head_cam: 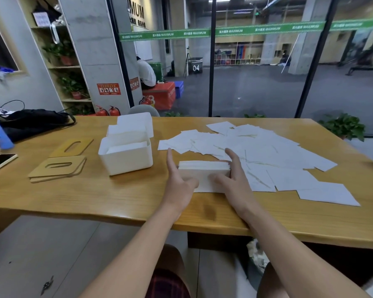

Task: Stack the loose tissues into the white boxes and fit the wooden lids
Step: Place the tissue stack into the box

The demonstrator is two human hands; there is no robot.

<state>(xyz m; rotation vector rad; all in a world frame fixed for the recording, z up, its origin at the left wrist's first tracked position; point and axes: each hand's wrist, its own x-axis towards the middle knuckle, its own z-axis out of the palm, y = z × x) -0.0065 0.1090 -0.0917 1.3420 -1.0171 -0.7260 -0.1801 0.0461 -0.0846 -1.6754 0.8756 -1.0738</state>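
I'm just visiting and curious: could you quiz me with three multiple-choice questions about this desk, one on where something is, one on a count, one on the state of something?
1. Where do the wooden lids lie?
A. Left of the white boxes
B. On the boxes
C. Under the loose tissues

2. How many white boxes show?
A. One
B. Two
C. Four

3. What are the hands doing?
A. Hanging idle
B. Holding a lid
C. Squaring a tissue stack between them

Answers:
1 A, the lids sit flat on the table left of the near white box.
2 B, a far white box stands behind the near one.
3 C, the left hand and right hand flank the tissue stack, beside the loose tissues.
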